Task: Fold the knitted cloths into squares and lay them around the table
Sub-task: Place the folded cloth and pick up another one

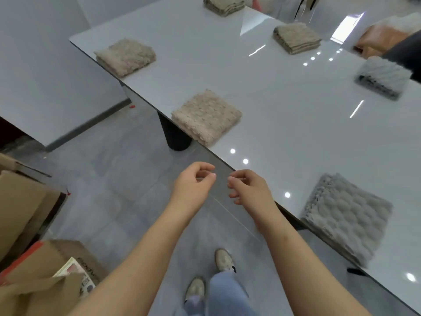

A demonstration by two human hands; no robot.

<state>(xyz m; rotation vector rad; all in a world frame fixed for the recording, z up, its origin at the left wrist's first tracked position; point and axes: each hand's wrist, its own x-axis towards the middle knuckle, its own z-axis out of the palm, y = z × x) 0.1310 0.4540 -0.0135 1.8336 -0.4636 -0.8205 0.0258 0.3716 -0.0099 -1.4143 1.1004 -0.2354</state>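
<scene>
Several folded knitted cloths lie along the edges of the glossy white table: a grey one nearest me on the right, a beige one at the near edge, another beige one toward the far corner, and a grey one at the right. Two taupe ones sit at the back. My left hand and my right hand hover side by side over the floor just off the table's edge, fingers loosely curled, holding nothing.
Brown cardboard boxes stand on the grey floor at the left. A black table leg rises under the near edge. Orange and cream cushions and a dark sleeve show at the far right. My shoes are below.
</scene>
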